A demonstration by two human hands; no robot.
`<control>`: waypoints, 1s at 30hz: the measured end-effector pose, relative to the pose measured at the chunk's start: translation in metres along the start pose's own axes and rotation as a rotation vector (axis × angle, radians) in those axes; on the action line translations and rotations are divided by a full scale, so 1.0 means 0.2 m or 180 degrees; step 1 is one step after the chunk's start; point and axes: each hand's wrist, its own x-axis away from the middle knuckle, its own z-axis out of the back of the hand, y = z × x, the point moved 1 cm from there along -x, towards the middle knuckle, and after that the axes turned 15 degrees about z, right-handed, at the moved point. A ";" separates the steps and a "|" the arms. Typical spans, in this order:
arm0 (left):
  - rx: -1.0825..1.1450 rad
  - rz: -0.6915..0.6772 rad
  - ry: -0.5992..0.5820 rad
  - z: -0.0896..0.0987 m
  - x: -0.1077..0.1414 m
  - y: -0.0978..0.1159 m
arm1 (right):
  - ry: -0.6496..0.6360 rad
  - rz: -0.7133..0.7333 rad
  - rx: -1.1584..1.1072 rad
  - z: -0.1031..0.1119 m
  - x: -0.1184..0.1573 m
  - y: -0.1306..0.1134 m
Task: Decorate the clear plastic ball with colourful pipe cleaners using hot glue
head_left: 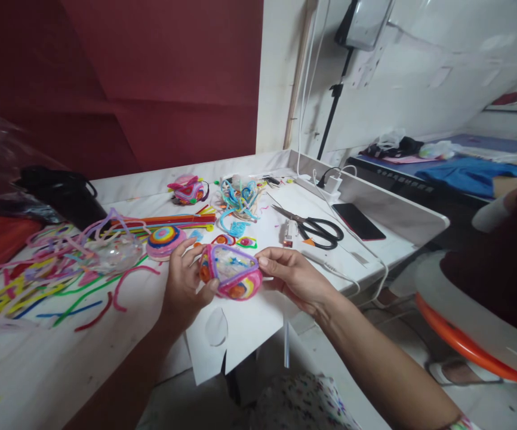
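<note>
Between my two hands is a rounded craft piece, covered in coloured pipe cleaners with a purple-edged clear panel facing up. My left hand grips its left end, thumb in front and fingers behind. At its right end my right hand pinches the edge between thumb and fingers. Just behind it lie small coiled pieces, one a green-edged eye shape. A dome with coiled rainbow rings sits beside my left hand. White paper lies below the piece at the table's front edge.
Loose pipe cleaners and a clear plastic ball spread over the left. Black-handled scissors, a lighter, a phone and a white cable lie to the right. A person sits on an orange-edged stool.
</note>
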 end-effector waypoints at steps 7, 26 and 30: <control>-0.0235 -0.0034 -0.0033 0.00 0.01 0.01 | -0.0090 0.0016 0.0224 -0.01 0.00 0.01; -0.0159 -0.0158 -0.0132 -0.06 -0.02 0.01 | -0.0005 0.0193 0.0307 0.03 -0.02 0.01; -0.0134 -0.0175 -0.0174 -0.06 -0.02 0.00 | 0.0020 0.0192 0.0311 0.03 -0.02 0.02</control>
